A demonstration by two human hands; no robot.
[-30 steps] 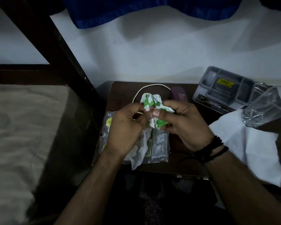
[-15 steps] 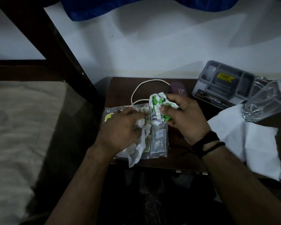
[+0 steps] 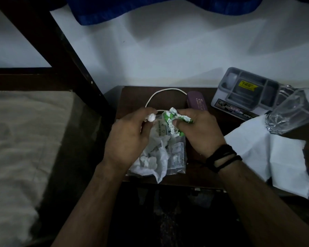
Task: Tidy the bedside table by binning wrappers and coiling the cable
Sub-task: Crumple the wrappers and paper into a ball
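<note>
Lifted since earlier, left hand pinches white scrap; right hand holds crumpled wrapper.

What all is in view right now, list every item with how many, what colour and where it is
green-and-white wrapper: one, crumpled, gripped in the right hand
white wad: one, small, pinched by the left hand
flat wrappers: a few, clear and white with print, on the table under the hands
cable: one, white, looped at the table's back
purple case: one, behind the right hand
grey organiser tray: one, yellow label, back right
glass: one, clear, tilted, far right
white paper sheet: one, right side of table
bedside table: one, dark brown
bed: one, beige sheet, left
blue cloth: one, top
left hand: one
right hand: one, black wristbands
</note>
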